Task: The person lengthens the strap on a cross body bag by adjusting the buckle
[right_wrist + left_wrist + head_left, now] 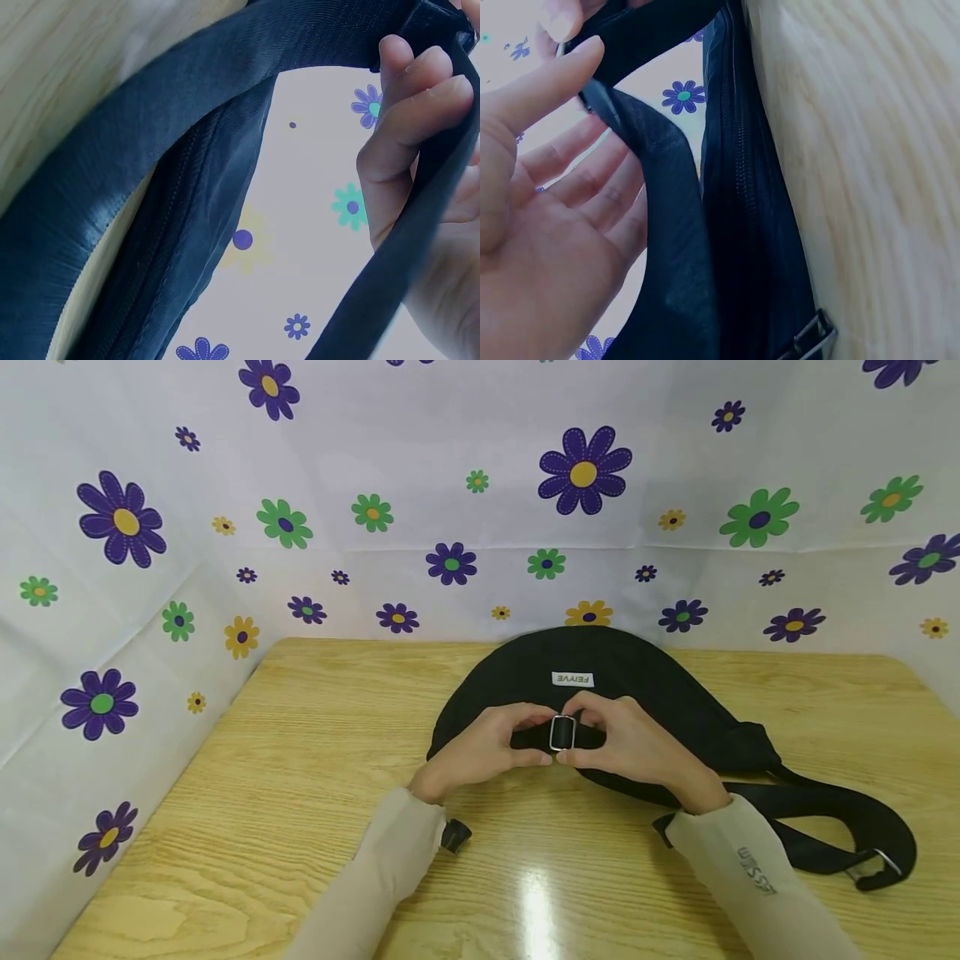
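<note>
A black crescent-shaped bag point(495, 689) with a small white label point(573, 679) lies on the table. Just in front of it, both hands hold up a black strap point(532, 739) at its silver metal slider buckle point(553, 733). My left hand point(487, 743) pinches the strap on the buckle's left side; in the left wrist view the thumb presses near the buckle and the other fingers spread behind the strap point(675, 225). On the right side, my right hand point(637, 739) grips the strap, and the right wrist view shows its fingers point(427, 105) bent around it.
Under everything is a wooden table point(322, 735), backed by a white cloth point(420, 468) with printed flowers. More strap point(892, 827) loops at the right, with a metal fitting point(873, 862). A black strap end point(455, 836) shows beside the left sleeve. The bag's zipper point(741, 150) faces the hands.
</note>
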`<state>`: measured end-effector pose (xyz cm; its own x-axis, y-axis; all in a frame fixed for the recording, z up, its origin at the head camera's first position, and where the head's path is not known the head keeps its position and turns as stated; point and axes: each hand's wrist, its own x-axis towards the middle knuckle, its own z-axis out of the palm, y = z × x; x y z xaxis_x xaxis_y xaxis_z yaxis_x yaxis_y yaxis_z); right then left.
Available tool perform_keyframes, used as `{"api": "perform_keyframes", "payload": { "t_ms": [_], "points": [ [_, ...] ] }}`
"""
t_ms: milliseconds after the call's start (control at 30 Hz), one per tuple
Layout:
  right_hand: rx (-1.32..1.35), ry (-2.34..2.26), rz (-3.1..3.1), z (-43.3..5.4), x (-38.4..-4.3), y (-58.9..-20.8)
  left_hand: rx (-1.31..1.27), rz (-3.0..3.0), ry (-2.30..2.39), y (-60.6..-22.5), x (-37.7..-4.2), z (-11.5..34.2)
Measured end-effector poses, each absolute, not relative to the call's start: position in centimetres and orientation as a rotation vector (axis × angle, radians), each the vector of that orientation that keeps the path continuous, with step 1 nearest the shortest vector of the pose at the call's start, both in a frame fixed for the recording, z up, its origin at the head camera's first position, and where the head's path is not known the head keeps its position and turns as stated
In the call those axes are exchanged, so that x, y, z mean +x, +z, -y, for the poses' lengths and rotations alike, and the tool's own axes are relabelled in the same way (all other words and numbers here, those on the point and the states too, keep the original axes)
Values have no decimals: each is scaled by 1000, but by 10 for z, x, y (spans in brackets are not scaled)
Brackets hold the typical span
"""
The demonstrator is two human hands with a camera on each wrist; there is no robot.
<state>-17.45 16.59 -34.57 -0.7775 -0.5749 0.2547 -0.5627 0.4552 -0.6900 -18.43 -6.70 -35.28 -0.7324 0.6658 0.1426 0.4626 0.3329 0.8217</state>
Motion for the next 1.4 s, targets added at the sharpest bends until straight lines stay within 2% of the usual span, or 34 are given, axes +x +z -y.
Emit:
{"api": "perform_keyframes", "payload": {
  "t_ms": [267, 567, 833, 1067, 1400],
  "points": [
    [-1046, -1260, -2652, -163, -176, -345, 1021, -2375, 1368, -357, -187, 65],
    [-923, -1244, -2616, -166, -170, -343, 999, -2371, 1351, -356, -185, 63],
    [-802, -1355, -2327, -180, -179, -345, 989, -2394, 1389, -354, -187, 68],
    [-850, -1539, -1906, -198, -187, -355, 960, -2346, 1421, -355, -187, 69],
    [-830, -1622, -1848, -197, -188, -357, 940, -2319, 1433, -356, -186, 67]
  ]
}}
